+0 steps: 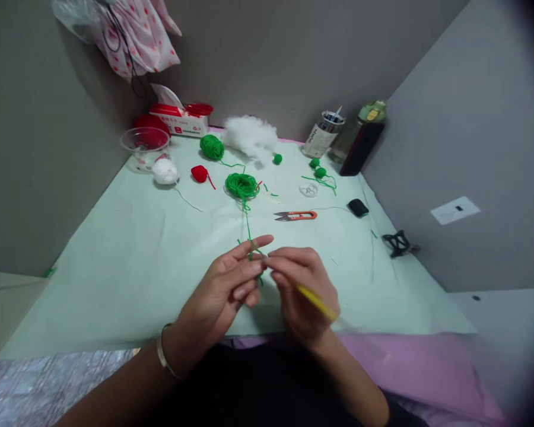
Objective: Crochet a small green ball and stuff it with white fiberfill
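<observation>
My left hand (222, 284) pinches green yarn (248, 225) between thumb and fingers, its index finger stretched out with the strand running over it. A short green end hangs below the fingertips. In my right hand (305, 281) is a crochet hook with a yellow handle (315, 302), slightly blurred; its tip meets the yarn at the left fingertips. The strand leads up to a loose coil of green yarn (242, 186), which joins a green ball (212, 147) behind it. The small stitches at the fingertips are too fine to make out.
Orange thread snips (296, 216) lie beyond the hands. Around them are a red crocheted piece (199, 173), a white yarn ball (165, 171), white stuffing (251, 137), small green balls (320, 172) and a black case (358, 207). A bottle (362, 139) and pen holder (324, 134) stand at the back right.
</observation>
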Action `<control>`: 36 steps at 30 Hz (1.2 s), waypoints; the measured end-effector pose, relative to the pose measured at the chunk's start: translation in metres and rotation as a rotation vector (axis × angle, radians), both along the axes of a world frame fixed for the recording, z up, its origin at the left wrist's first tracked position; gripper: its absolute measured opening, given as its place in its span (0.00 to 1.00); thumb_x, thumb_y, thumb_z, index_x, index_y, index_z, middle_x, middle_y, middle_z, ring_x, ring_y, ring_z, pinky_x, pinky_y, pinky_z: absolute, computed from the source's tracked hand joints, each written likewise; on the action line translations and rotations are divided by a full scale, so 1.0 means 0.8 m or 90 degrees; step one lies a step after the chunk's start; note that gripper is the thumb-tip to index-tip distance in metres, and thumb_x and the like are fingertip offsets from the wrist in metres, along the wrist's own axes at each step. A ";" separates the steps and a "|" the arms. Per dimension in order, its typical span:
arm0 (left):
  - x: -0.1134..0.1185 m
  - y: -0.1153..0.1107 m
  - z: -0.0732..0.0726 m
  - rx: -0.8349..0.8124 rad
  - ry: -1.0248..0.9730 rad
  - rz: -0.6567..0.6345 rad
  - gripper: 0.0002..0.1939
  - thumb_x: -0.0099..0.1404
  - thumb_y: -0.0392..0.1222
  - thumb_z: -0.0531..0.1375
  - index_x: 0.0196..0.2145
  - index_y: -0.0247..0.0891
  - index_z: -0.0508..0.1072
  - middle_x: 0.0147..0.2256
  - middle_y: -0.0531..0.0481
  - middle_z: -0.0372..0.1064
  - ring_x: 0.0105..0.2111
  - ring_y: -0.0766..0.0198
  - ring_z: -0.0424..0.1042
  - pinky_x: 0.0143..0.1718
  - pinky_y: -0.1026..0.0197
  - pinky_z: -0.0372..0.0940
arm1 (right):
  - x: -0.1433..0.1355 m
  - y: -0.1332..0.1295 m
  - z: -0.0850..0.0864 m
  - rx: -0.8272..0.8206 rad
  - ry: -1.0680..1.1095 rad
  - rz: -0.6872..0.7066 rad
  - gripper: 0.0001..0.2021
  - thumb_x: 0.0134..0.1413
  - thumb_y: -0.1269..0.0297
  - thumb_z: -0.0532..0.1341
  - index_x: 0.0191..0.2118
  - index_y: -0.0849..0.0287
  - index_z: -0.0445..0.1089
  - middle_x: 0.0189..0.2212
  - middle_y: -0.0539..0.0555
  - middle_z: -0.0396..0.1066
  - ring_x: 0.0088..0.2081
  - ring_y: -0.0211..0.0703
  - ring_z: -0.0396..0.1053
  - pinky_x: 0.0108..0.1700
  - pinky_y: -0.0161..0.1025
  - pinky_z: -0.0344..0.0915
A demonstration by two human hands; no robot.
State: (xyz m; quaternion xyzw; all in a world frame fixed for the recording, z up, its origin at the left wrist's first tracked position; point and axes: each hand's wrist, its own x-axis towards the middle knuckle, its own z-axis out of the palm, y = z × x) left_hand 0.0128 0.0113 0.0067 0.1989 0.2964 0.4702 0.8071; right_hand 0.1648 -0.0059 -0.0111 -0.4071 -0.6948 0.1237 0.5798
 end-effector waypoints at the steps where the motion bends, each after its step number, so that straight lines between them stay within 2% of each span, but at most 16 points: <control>1: -0.001 0.001 0.000 -0.011 -0.005 -0.002 0.19 0.60 0.36 0.74 0.49 0.36 0.84 0.28 0.58 0.64 0.18 0.82 0.48 0.19 0.75 0.57 | 0.002 0.002 0.002 -0.027 0.063 0.022 0.12 0.68 0.73 0.62 0.46 0.51 0.81 0.38 0.53 0.79 0.39 0.44 0.76 0.39 0.43 0.74; 4: -0.002 0.001 -0.001 0.025 0.023 0.019 0.16 0.61 0.35 0.73 0.47 0.39 0.85 0.32 0.56 0.69 0.18 0.83 0.51 0.21 0.74 0.60 | 0.003 0.008 0.007 -0.126 0.252 0.092 0.11 0.71 0.70 0.61 0.43 0.52 0.81 0.34 0.51 0.76 0.33 0.40 0.71 0.35 0.40 0.70; 7: 0.002 -0.002 -0.008 0.117 0.093 0.050 0.17 0.62 0.37 0.74 0.49 0.45 0.85 0.34 0.55 0.73 0.28 0.75 0.69 0.35 0.71 0.70 | 0.000 0.011 0.009 -0.167 0.271 0.154 0.08 0.69 0.67 0.63 0.42 0.52 0.82 0.37 0.52 0.77 0.36 0.40 0.72 0.36 0.39 0.70; 9: 0.003 -0.003 -0.013 0.148 0.129 0.065 0.19 0.62 0.38 0.74 0.51 0.46 0.84 0.34 0.54 0.74 0.37 0.70 0.75 0.45 0.68 0.71 | -0.002 0.012 0.007 -0.178 0.275 0.162 0.08 0.69 0.67 0.64 0.42 0.52 0.83 0.38 0.53 0.78 0.38 0.40 0.73 0.37 0.38 0.71; 11: 0.003 -0.004 -0.016 0.152 0.141 0.069 0.21 0.61 0.37 0.75 0.52 0.47 0.84 0.35 0.54 0.75 0.40 0.68 0.75 0.47 0.67 0.71 | -0.001 0.014 0.003 -0.203 0.322 0.173 0.08 0.69 0.66 0.64 0.42 0.52 0.83 0.38 0.52 0.78 0.35 0.38 0.72 0.37 0.38 0.70; 16: -0.002 -0.002 -0.016 0.150 0.133 0.072 0.24 0.58 0.36 0.77 0.52 0.49 0.83 0.35 0.55 0.72 0.37 0.68 0.73 0.42 0.67 0.71 | 0.001 0.019 0.000 -0.290 0.445 0.229 0.07 0.68 0.60 0.66 0.39 0.53 0.81 0.36 0.51 0.77 0.30 0.36 0.71 0.35 0.37 0.70; 24: -0.004 -0.002 -0.018 0.165 0.149 0.048 0.22 0.62 0.38 0.74 0.53 0.49 0.82 0.35 0.54 0.74 0.40 0.66 0.75 0.50 0.63 0.69 | -0.003 0.017 0.002 -0.325 0.454 0.256 0.08 0.67 0.57 0.67 0.38 0.52 0.82 0.36 0.52 0.78 0.32 0.38 0.70 0.36 0.37 0.67; 27: -0.005 -0.003 -0.018 0.160 0.166 0.055 0.21 0.62 0.39 0.75 0.53 0.49 0.83 0.35 0.54 0.74 0.40 0.67 0.74 0.49 0.63 0.67 | -0.003 0.017 0.005 -0.377 0.515 0.273 0.08 0.64 0.55 0.69 0.37 0.52 0.81 0.35 0.52 0.78 0.30 0.36 0.67 0.35 0.36 0.67; 32: -0.003 -0.007 -0.012 0.112 0.065 0.024 0.17 0.61 0.41 0.75 0.49 0.46 0.86 0.35 0.52 0.74 0.40 0.67 0.73 0.50 0.63 0.66 | -0.004 0.021 0.013 -0.532 0.708 0.362 0.13 0.56 0.54 0.75 0.31 0.55 0.75 0.29 0.49 0.72 0.26 0.32 0.59 0.28 0.29 0.62; 36: 0.000 -0.006 -0.011 0.091 0.036 -0.005 0.18 0.59 0.41 0.76 0.48 0.44 0.86 0.37 0.50 0.75 0.42 0.64 0.74 0.52 0.61 0.66 | -0.003 0.023 0.016 -0.538 0.717 0.369 0.14 0.55 0.54 0.75 0.31 0.56 0.73 0.28 0.48 0.70 0.26 0.32 0.59 0.29 0.28 0.63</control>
